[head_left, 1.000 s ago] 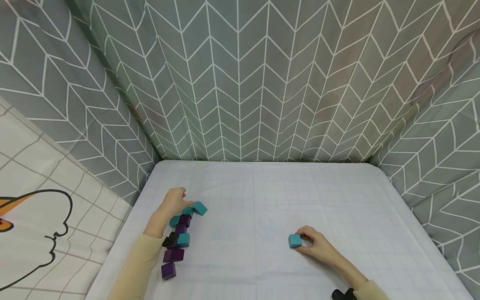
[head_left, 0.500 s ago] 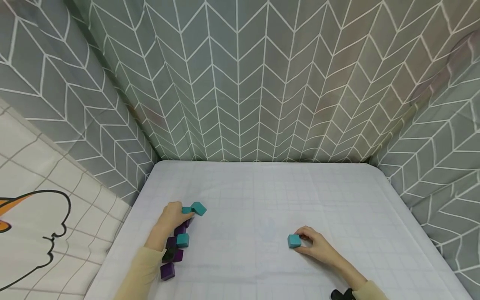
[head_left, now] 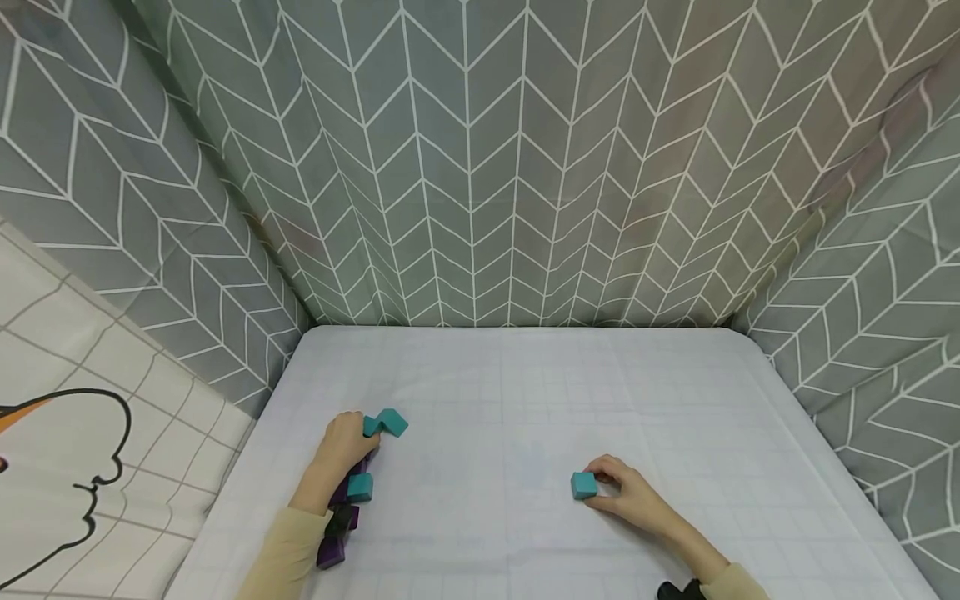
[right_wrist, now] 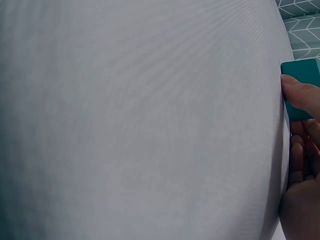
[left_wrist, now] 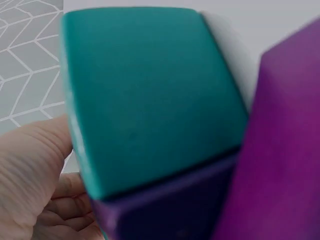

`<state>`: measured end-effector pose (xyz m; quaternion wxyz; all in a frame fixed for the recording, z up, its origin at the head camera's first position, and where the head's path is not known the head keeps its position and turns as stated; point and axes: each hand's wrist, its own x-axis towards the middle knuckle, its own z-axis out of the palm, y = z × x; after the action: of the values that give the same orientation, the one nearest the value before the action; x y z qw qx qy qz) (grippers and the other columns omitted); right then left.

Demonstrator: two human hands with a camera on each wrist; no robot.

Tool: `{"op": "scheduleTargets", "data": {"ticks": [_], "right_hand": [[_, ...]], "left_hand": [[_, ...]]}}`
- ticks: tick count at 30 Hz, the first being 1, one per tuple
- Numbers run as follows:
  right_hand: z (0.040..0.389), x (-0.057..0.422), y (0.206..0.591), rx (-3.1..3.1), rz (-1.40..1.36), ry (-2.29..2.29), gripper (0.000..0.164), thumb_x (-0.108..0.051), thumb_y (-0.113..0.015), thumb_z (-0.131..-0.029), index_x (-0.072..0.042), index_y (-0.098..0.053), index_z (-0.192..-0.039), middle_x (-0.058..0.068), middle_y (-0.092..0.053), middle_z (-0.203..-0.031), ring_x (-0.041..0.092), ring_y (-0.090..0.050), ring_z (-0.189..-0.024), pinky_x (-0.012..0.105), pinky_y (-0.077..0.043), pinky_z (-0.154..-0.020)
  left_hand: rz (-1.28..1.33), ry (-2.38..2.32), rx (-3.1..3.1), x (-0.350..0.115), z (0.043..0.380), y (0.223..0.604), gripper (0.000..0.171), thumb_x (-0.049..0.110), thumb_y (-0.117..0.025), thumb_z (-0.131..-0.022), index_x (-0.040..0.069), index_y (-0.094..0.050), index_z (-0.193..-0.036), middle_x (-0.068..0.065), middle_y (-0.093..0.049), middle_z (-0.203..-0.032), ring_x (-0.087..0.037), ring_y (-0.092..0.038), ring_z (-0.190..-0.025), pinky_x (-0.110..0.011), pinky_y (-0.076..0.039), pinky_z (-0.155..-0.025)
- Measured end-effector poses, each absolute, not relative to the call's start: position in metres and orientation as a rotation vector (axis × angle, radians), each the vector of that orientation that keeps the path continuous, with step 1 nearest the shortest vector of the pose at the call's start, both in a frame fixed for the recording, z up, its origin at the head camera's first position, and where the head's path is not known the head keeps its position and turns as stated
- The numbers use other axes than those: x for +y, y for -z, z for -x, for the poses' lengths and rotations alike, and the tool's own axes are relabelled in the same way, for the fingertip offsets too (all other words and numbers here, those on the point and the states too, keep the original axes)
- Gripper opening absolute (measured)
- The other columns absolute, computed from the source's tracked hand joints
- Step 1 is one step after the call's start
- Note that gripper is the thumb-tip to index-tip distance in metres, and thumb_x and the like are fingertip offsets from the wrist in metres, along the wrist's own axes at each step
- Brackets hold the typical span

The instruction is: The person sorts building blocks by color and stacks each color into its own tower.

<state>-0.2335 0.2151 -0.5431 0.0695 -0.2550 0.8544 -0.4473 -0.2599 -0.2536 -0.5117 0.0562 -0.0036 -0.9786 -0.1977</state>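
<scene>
My left hand [head_left: 343, 440] is over the upper part of a row of teal and purple blocks at the left, its fingers curled around a teal block it mostly covers. Past the thumb, two teal blocks [head_left: 392, 422] meet at an angle. Another teal block [head_left: 360, 487] and a purple block [head_left: 330, 552] show lower in the row. Up close in the left wrist view are a teal block [left_wrist: 155, 100] and a purple block [left_wrist: 285, 130]. My right hand [head_left: 626, 492] pinches a teal cube [head_left: 583, 485] between thumb and fingers; the right wrist view also shows this cube [right_wrist: 302, 72].
A white cloth [head_left: 480, 533] covers the table. Grey zigzag curtains [head_left: 480, 167] hang behind and at both sides. A white tiled-pattern sheet [head_left: 67, 350] lies at the left. Black wrist gear [head_left: 678, 590] sits by the right sleeve.
My left hand has come down and nearer onto the row, covering blocks that showed before. The right hand stays nearly still with its cube. The whole view shifts slightly.
</scene>
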Motion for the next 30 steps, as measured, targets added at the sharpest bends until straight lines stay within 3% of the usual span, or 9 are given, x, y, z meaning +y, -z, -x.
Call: {"op": "scheduleTargets", "data": {"ticks": [23,27,30], "right_hand": [[0.234,0.215,0.55,2.608,0.813,1.377,0.034,-0.017,-0.074,-0.071,-0.012,-0.058,-0.101,-0.001,-0.055,-0.098,0.009,-0.05,-0.087,0.023,-0.044,-0.077],[0.233,0.214,0.546,2.599,0.805,1.369,0.033,-0.023,-0.073,-0.072,-0.014,-0.058,-0.1,-0.004,-0.055,-0.097,0.007,-0.05,-0.088,0.021,-0.043,-0.079],[0.23,0.211,0.536,2.598,0.808,1.375,0.033,-0.02,-0.074,-0.072,-0.011,-0.058,-0.099,-0.002,-0.055,-0.096,0.009,-0.051,-0.087,0.022,-0.043,-0.078]], "left_hand": [[0.064,0.545,-2.956,-0.256,0.26,0.505,0.03,0.011,-0.069,-0.068,0.004,-0.041,-0.057,-0.005,-0.038,-0.058,-0.017,-0.037,-0.054,-0.028,-0.035,-0.048],[0.07,0.522,-2.917,-0.262,0.264,0.496,0.028,0.012,-0.069,-0.068,0.001,-0.044,-0.061,-0.006,-0.039,-0.06,-0.018,-0.037,-0.054,-0.03,-0.036,-0.048],[0.083,0.536,-2.876,-0.264,0.268,0.482,0.028,0.012,-0.068,-0.07,-0.001,-0.045,-0.062,-0.008,-0.04,-0.061,-0.018,-0.036,-0.055,-0.03,-0.035,-0.048]]}}
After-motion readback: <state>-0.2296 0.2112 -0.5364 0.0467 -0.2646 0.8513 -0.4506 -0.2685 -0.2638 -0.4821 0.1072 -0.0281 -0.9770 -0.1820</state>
